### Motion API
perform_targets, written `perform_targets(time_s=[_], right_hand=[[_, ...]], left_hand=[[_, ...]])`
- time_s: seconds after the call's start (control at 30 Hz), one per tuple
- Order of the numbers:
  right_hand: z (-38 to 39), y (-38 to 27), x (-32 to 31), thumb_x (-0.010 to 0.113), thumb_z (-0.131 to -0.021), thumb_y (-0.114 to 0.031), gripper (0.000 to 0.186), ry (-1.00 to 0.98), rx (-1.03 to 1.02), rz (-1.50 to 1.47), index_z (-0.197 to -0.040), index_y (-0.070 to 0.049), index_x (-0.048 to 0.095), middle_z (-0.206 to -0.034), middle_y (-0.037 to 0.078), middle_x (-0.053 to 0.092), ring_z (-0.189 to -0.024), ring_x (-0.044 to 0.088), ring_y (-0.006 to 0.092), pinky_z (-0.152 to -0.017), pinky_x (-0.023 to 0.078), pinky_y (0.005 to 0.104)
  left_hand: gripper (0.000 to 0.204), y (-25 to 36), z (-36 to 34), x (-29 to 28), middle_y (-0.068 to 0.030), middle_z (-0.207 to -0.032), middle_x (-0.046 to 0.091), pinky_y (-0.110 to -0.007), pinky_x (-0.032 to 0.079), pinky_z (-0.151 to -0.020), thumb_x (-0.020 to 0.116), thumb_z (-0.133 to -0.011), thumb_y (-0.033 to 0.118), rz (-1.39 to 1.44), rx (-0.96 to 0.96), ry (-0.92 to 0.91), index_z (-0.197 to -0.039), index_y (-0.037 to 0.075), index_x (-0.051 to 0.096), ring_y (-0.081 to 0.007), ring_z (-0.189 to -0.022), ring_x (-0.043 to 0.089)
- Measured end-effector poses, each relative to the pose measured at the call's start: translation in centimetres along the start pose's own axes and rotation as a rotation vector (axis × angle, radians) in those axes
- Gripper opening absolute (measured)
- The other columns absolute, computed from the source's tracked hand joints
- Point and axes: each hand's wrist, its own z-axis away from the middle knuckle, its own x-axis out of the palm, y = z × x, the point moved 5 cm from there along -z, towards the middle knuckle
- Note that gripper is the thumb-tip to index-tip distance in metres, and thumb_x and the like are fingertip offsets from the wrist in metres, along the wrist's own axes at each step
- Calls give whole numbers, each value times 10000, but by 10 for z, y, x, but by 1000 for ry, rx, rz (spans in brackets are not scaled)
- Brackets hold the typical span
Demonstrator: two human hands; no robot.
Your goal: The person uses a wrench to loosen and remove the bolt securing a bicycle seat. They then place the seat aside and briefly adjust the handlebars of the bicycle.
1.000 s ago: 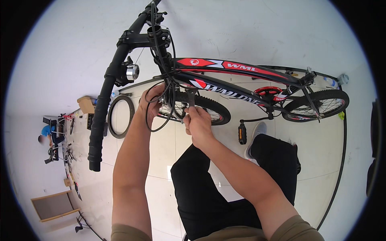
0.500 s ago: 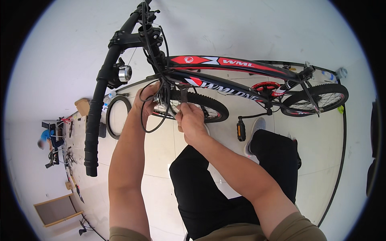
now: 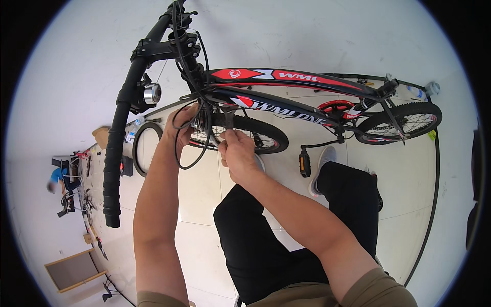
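A black and red bicycle [image 3: 291, 107] stands across the view with its front end at the left. My left hand [image 3: 183, 121] reaches in below the handlebar [image 3: 121, 130], its fingers curled at the fork beside the front wheel. Loops of black cable [image 3: 179, 162] pass in front of it, and what the fingertips grip is hidden. Close by on the right, my right hand [image 3: 238, 151] is closed around a dark wrench [image 3: 229, 121], whose head points up toward the frame at the front tire [image 3: 266, 134].
A silver bell [image 3: 152, 93] sits on the handlebar. The pedal [image 3: 305, 162] sticks out near my shoe [image 3: 327, 157]. Farther left lie a loose tire [image 3: 148, 148] and a cardboard box [image 3: 101, 137]. A person in blue [image 3: 56, 176] sits at the far left.
The bicycle's front end and both hands appear slightly farther left in the view. Both hands keep their places at the fork, and the wrench stays in my right hand.
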Motion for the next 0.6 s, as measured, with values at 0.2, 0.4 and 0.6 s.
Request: perform_targets(time_s=[0.2, 0.4, 0.6], right_hand=[[-1, 1, 0, 472, -1025, -244, 250, -19, 0, -24, -983, -20, 573, -625, 9, 486, -442, 332, 66, -382, 236, 268], [1, -2, 1, 457, -1047, -209, 220, -91, 57, 31, -979, -22, 552, -592, -6, 451, -428, 256, 55, -387, 191, 263], [10, -13, -16, 492, -1039, -224, 294, -27, -154, 253, -989, 18, 652, -615, -27, 433, -502, 340, 62, -452, 284, 242]], left_hand=[[408, -5, -7, -5, -28, -1027, 685, -326, 465, -792, 714, -861, 377, 39, 41, -208, -1116, 63, 663, -166, -897, 588], [276, -9, -15, -15, -3, -941, 657, -329, 462, -795, 694, -881, 324, 3, 7, -267, -1025, 92, 654, -158, -880, 590], [44, -5, -20, -14, 24, -803, 575, -316, 444, -756, 602, -889, 159, -105, -62, -123, -876, 120, 620, -144, -778, 543]])
